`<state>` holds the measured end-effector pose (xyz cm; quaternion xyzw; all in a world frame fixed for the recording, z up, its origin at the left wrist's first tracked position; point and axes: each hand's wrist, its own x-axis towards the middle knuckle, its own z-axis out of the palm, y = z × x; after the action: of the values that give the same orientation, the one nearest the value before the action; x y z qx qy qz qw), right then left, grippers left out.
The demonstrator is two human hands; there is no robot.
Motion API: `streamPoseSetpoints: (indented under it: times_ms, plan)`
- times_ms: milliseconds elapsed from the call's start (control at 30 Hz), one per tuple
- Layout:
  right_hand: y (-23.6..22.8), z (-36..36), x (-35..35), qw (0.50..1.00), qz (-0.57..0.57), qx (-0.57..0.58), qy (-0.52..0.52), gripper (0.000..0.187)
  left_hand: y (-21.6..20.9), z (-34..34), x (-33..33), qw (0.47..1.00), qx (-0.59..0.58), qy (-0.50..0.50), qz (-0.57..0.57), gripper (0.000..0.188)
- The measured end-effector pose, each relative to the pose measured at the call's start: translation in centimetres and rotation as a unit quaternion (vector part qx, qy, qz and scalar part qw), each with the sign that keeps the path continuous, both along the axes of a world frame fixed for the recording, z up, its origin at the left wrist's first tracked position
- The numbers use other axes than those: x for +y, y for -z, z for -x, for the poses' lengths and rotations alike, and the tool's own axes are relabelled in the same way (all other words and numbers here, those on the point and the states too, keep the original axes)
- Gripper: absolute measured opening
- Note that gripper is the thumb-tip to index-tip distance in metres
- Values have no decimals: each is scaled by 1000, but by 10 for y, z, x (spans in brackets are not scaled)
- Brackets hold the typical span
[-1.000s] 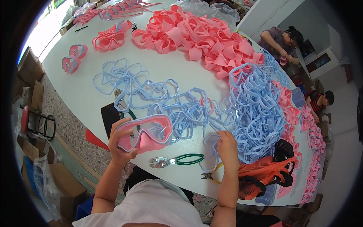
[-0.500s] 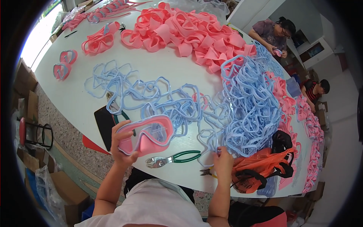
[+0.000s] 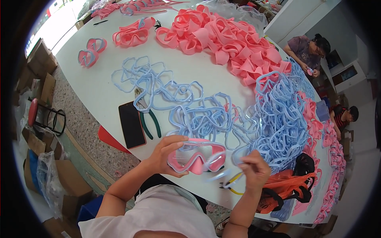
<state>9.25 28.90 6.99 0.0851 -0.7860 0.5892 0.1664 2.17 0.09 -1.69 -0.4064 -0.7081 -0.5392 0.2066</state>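
My left hand (image 3: 170, 155) grips a pink diving mask (image 3: 197, 166) with a clear lens and a light blue rim by its left side, above the table's near edge. My right hand (image 3: 256, 169) is closed, its fingers pinching a light blue frame ring (image 3: 216, 162) that is smeared by motion and reaches toward the mask's right side. Just under the right hand lie yellow-handled nippers (image 3: 234, 186). The mask and left hand mostly cover a pair of green-handled pliers on the table. A tangled pile of light blue frame rings (image 3: 278, 119) rises beyond my right hand.
Beyond the mask lie loose blue rings (image 3: 202, 119), a black phone (image 3: 132, 125) and other green-handled pliers (image 3: 152, 125). Pink mask skirts (image 3: 226, 43) are heaped at the back. An orange plastic bag (image 3: 285, 180) sits at right. Two people (image 3: 307, 53) are at the far right.
The mask in my left hand has moved right and turned more level. My right hand has lifted from the blue pile's edge, bringing a blue ring close to the mask. The view has shifted.
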Motion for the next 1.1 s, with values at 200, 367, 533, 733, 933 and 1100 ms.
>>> streamPoseSetpoints:
  times_ms: [200, 367, 533, 733, 933, 1100]
  plan:
    - [-21, 39, -36, 966, -226, 90, -93, 21, -10, 0, 11, 996, 62, 62, -4, 104]
    - [-18, 39, -40, 952, -260, 125, -98, 24, -11, -4, 9, 994, 66, 82, 37, 94]
    - [-16, 31, -34, 938, -305, 147, -81, 25, -16, -7, 10, 990, 110, 59, 65, 75]
    - [-29, 25, -33, 926, -328, 149, -114, 26, -17, -4, 3, 973, 195, 73, 105, 45]
    - [-33, 24, -30, 928, -325, 76, -168, 29, -23, 1, 7, 954, 269, 90, 98, 41]
    - [-28, 20, -23, 915, -362, 96, -149, 31, -31, 6, 8, 950, 261, 113, 126, 46]
